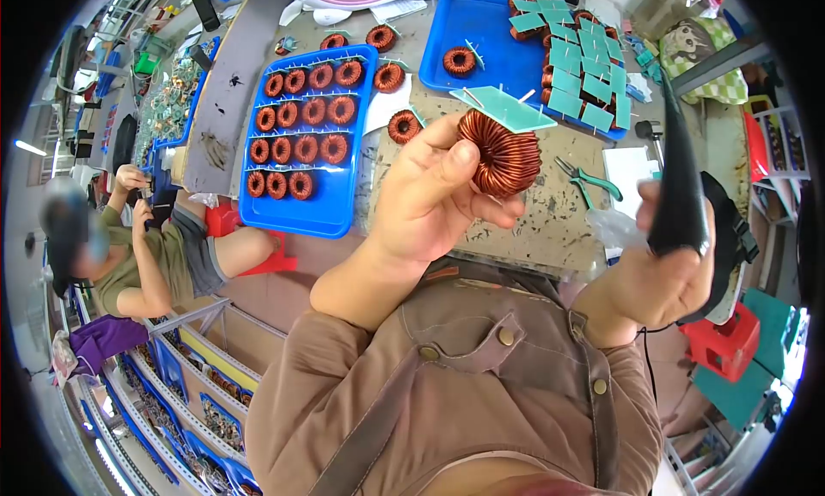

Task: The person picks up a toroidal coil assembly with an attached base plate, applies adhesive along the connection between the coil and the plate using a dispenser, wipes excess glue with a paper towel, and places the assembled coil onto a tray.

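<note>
My left hand (pixel 421 195) is raised over the bench, its thumb and fingers closed around a copper-wound toroidal coil (pixel 503 159). A light green square board (pixel 505 108) with thin pins sits on the coil's upper side. At the right, close to the camera, my right hand (pixel 662 281) is wrapped around a black tapered tool (pixel 681 178) that points upward; its exact kind does not show. Below and right of the held coil, green-handled pliers (pixel 597 183) lie on the worn bench top (pixel 498 234). Loose coils, one of them a copper coil (pixel 403 127), rest behind my left hand.
Left on the bench, a blue tray (pixel 314 219) carries rows of coils. Another blue tray (pixel 443 45) at the back holds many coils with green boards. A seated co-worker (pixel 146 264) is at the left, near shelves of parts (pixel 185 401). A red stool (pixel 726 346) stands right.
</note>
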### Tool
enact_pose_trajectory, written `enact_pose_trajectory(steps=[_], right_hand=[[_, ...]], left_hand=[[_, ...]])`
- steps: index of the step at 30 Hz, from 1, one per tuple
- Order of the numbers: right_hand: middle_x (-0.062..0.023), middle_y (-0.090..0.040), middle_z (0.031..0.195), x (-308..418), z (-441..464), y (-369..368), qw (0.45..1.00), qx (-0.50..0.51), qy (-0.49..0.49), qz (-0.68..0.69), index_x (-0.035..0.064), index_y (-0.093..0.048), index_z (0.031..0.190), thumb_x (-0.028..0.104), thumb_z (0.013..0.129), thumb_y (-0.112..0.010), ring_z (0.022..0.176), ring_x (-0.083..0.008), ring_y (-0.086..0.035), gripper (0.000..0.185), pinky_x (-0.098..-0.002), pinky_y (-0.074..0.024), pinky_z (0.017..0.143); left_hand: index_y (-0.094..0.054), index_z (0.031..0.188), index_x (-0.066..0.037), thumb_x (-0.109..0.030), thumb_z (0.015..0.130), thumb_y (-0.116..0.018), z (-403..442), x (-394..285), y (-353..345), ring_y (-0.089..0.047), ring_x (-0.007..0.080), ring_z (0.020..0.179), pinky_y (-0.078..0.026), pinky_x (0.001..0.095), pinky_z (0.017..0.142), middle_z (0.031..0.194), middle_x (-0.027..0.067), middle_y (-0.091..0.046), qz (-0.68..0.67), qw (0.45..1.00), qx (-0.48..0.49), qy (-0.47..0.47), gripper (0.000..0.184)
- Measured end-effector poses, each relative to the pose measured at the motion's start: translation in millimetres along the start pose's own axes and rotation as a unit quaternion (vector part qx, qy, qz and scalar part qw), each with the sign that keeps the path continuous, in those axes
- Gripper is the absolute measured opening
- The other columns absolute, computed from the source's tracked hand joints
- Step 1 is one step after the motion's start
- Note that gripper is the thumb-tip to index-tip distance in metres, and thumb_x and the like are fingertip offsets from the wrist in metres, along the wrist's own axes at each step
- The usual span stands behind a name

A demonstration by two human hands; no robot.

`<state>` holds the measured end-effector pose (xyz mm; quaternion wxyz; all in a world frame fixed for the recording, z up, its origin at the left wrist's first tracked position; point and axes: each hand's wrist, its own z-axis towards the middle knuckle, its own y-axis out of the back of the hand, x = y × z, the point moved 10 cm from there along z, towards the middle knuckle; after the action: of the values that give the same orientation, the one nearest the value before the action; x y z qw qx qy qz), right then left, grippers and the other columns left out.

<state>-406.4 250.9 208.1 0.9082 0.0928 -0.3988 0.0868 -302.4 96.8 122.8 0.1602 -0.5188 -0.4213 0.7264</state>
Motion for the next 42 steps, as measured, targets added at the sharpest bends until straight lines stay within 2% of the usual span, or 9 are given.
enact_pose_trajectory(steps=[2, 3, 6, 9, 12, 19, 22, 32, 42], right_hand=[[-0.0068, -0.052, 0.066, -5, -8, 21, 0.997, -0.025, -0.078, 0.003, -0.0068, -0.053, 0.082, 0.058, 0.077, -0.044, 0.056, -0.0127, -0.046, 0.066, -0.0233, -0.0354, 0.05], [-0.0082, -0.05, 0.065, 3, -8, 20, 0.999, -0.006, -0.039, 0.034, -0.0068, -0.051, 0.079, 0.056, 0.076, -0.046, 0.054, -0.0136, -0.045, 0.063, -0.0241, -0.0346, 0.049], [-0.0106, -0.045, 0.062, 18, -16, 14, 0.97, -0.034, 0.101, 0.22, -0.0063, -0.046, 0.07, 0.05, 0.075, -0.05, 0.05, -0.0154, -0.042, 0.057, -0.0251, -0.0321, 0.044], [-0.0106, -0.043, 0.053, 27, -24, 4, 0.96, -0.004, 0.176, 0.217, -0.0049, -0.036, 0.072, 0.044, 0.079, -0.052, 0.039, -0.016, -0.037, 0.052, -0.0262, -0.0271, 0.033], [-0.0105, -0.043, 0.051, 33, -21, -8, 0.966, 0.087, 0.156, 0.187, -0.0041, -0.035, 0.069, 0.036, 0.081, -0.052, 0.039, -0.0163, -0.036, 0.045, -0.0278, -0.0291, 0.033], [-0.0114, -0.043, 0.051, 31, -19, -18, 0.961, 0.109, 0.154, 0.201, -0.0018, -0.032, 0.056, 0.021, 0.076, -0.059, 0.038, -0.0162, -0.035, 0.04, -0.0272, -0.0267, 0.033], [-0.0117, -0.043, 0.052, 34, -16, -22, 0.96, 0.138, 0.15, 0.193, -0.0023, -0.033, 0.055, 0.017, 0.074, -0.059, 0.038, -0.0163, -0.035, 0.038, -0.0269, -0.0256, 0.033], [-0.0124, -0.044, 0.052, 33, -19, -14, 0.962, 0.073, 0.156, 0.21, -0.0044, -0.036, 0.057, 0.017, 0.074, -0.059, 0.038, -0.0171, -0.036, 0.036, -0.0284, -0.0278, 0.033], [-0.0115, -0.045, 0.054, 34, -21, -17, 0.964, 0.093, 0.151, 0.197, -0.004, -0.038, 0.061, 0.019, 0.075, -0.059, 0.04, -0.0189, -0.039, 0.034, -0.0296, -0.0325, 0.035]], left_hand=[[-0.04, 0.108, 0.002, -0.02, 0.085, -0.049, 0, -6, 0, -0.062, 0.0236, 0.072, -0.055, 0.0312, 0.057, 0.093, 0.0164, -0.056, 0.034, 0.999, -0.025, -0.029, 0.034], [-0.035, 0.114, 0.003, -0.026, 0.081, -0.055, -3, -9, 1, -0.06, 0.0218, 0.068, -0.052, 0.03, 0.054, 0.092, 0.0159, -0.056, 0.082, 0.993, -0.07, -0.038, 0.049], [-0.035, 0.114, 0.002, -0.025, 0.08, -0.057, -5, -14, -2, -0.06, 0.022, 0.071, -0.053, 0.0297, 0.056, 0.094, 0.0161, -0.055, 0.114, 0.986, -0.107, -0.066, 0.049], [-0.036, 0.112, 0.001, -0.025, 0.078, -0.059, -6, -15, -2, -0.061, 0.0221, 0.076, -0.055, 0.0298, 0.056, 0.098, 0.0165, -0.055, 0.125, 0.983, -0.103, -0.082, 0.049], [-0.037, 0.112, 0.001, -0.024, 0.078, -0.059, -7, -16, -2, -0.06, 0.0221, 0.078, -0.055, 0.0301, 0.056, 0.098, 0.0166, -0.055, 0.127, 0.983, -0.102, -0.089, 0.048], [-0.038, 0.109, 0.001, -0.024, 0.078, -0.06, -9, -17, -7, -0.06, 0.0231, 0.078, -0.055, 0.0302, 0.057, 0.098, 0.0176, -0.054, 0.136, 0.981, -0.082, -0.108, 0.045], [-0.034, 0.101, -0.002, -0.008, 0.079, -0.057, -8, -14, -9, -0.057, 0.0257, 0.088, -0.055, 0.037, 0.063, 0.101, 0.0176, -0.052, 0.083, 0.992, -0.034, -0.093, 0.032], [-0.034, 0.102, -0.002, -0.005, 0.078, -0.056, -10, -15, -12, -0.058, 0.0255, 0.087, -0.055, 0.0348, 0.062, 0.101, 0.0178, -0.052, 0.085, 0.991, -0.027, -0.098, 0.033], [-0.034, 0.103, -0.003, -0.004, 0.078, -0.056, -10, -15, -10, -0.058, 0.0262, 0.086, -0.055, 0.0349, 0.062, 0.102, 0.0184, -0.051, 0.091, 0.99, -0.026, -0.103, 0.034]])
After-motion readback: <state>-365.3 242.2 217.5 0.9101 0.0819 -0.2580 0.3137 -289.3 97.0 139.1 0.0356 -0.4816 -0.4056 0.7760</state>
